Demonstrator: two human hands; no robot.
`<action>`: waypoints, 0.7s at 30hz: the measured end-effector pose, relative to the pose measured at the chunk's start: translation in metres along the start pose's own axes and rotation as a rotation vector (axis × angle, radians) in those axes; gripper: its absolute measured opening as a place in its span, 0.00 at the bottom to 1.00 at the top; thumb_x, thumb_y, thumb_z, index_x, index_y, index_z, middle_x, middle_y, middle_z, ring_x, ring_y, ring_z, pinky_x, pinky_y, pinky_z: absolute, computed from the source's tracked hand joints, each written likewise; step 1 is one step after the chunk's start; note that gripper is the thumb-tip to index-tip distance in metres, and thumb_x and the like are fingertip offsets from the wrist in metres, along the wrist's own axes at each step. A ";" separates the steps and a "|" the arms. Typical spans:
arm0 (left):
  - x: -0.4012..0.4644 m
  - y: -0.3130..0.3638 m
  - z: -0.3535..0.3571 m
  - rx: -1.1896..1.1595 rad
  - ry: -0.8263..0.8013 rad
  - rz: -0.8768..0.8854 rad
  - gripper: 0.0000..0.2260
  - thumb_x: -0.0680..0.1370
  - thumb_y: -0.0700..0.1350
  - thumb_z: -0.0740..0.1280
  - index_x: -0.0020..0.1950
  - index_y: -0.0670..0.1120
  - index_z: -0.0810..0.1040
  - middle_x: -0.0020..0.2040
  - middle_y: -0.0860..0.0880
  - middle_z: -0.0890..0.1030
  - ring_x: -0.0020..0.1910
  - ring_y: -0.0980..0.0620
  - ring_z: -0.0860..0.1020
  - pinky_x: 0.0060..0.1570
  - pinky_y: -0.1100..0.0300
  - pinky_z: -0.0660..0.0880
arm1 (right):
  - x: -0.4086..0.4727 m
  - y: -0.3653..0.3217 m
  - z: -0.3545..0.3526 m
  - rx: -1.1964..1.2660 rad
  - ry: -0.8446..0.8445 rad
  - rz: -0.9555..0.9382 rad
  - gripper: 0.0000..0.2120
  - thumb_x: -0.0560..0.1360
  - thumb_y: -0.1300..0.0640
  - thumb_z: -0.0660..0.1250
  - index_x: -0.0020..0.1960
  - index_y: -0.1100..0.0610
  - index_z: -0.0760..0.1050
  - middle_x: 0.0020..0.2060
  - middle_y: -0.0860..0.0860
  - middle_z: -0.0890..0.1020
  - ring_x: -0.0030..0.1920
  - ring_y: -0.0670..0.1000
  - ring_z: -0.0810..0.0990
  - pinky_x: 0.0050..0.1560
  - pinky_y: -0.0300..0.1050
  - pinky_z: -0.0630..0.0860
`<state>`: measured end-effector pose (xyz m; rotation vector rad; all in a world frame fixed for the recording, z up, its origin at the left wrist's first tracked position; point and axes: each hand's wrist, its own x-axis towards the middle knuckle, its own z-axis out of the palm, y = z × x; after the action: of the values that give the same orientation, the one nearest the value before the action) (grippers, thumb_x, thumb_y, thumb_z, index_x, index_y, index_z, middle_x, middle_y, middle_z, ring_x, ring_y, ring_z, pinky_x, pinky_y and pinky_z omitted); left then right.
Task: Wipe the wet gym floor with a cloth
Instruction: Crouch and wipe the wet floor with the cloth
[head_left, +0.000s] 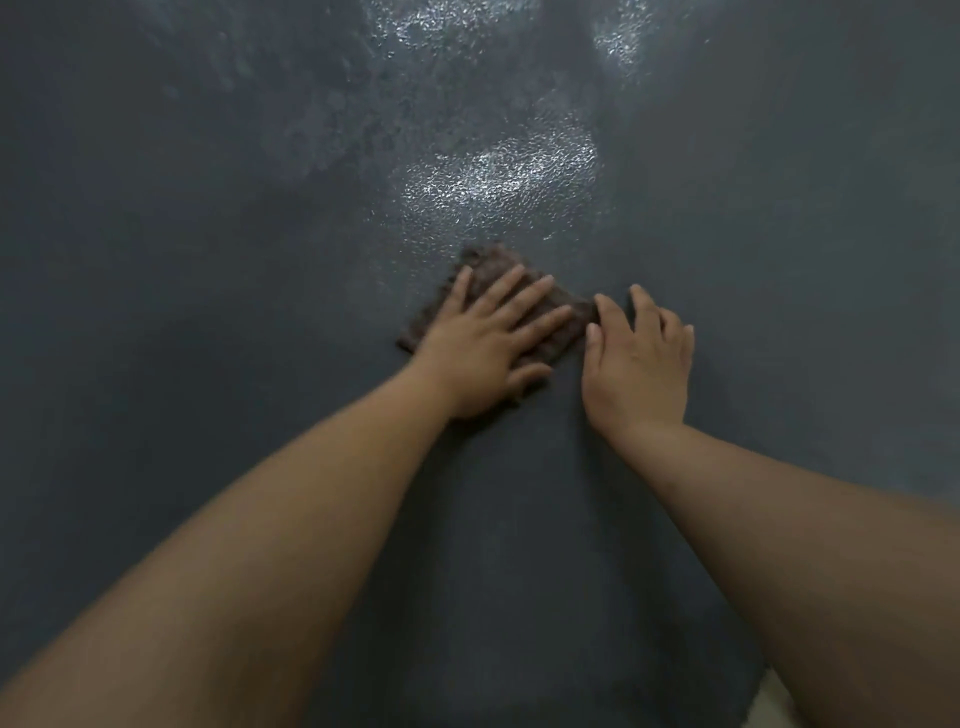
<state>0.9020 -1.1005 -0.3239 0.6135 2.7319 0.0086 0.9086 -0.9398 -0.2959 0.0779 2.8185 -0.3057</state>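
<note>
- The cloth (498, 306), brown and folded flat, lies on the dark floor (208, 312) just above frame centre.
- The left hand (480, 348) lies palm-down on the cloth, its fingers (524, 296) straight and spread apart, pointing toward 1 o'clock; they cover most of the cloth's middle and hold nothing in a curl.
- The cloth shows past the fingertips at 12 o'clock, beside the little finger at 9 o'clock, and under the thumb at 4 o'clock, where its near corner peeks out.
- The right hand (641, 364) sits just beside the cloth at its 3 o'clock edge, palm down on the floor, fingers loosely bent and slightly apart.
- The right thumb and forefinger tips meet the cloth's right edge; whether they pinch it or only touch it I cannot tell, since the frame is blurred there.
- A wet patch (498, 182) glistens on the floor at 12 o'clock from the cloth, near its far edge.
- More sheen (618, 36) lies further off at 12 to 1 o'clock, by the top edge.
- Both bare forearms reach in from the 7 and 5 o'clock corners.
</note>
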 end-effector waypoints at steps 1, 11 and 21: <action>0.003 -0.019 -0.002 -0.011 -0.003 -0.053 0.32 0.73 0.66 0.39 0.77 0.60 0.47 0.78 0.53 0.45 0.77 0.51 0.42 0.71 0.41 0.38 | 0.000 0.000 0.000 -0.002 0.001 -0.005 0.21 0.82 0.50 0.52 0.73 0.51 0.63 0.75 0.54 0.59 0.71 0.59 0.58 0.73 0.57 0.47; 0.013 -0.087 -0.016 -0.345 0.084 -1.037 0.29 0.80 0.62 0.49 0.78 0.55 0.44 0.78 0.47 0.40 0.76 0.43 0.38 0.70 0.35 0.40 | -0.002 0.017 -0.008 0.025 -0.053 -0.062 0.22 0.82 0.51 0.49 0.75 0.52 0.59 0.76 0.53 0.57 0.73 0.54 0.57 0.74 0.56 0.45; 0.034 0.076 -0.008 -0.209 -0.012 -0.263 0.31 0.76 0.64 0.44 0.77 0.57 0.44 0.78 0.47 0.39 0.76 0.45 0.38 0.68 0.37 0.35 | 0.001 0.032 -0.004 0.267 0.163 0.001 0.24 0.77 0.53 0.50 0.69 0.61 0.69 0.71 0.60 0.66 0.71 0.59 0.65 0.72 0.54 0.53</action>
<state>0.9020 -1.0173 -0.3209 0.1945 2.7311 0.2222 0.9092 -0.9079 -0.2983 0.1691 2.9188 -0.7046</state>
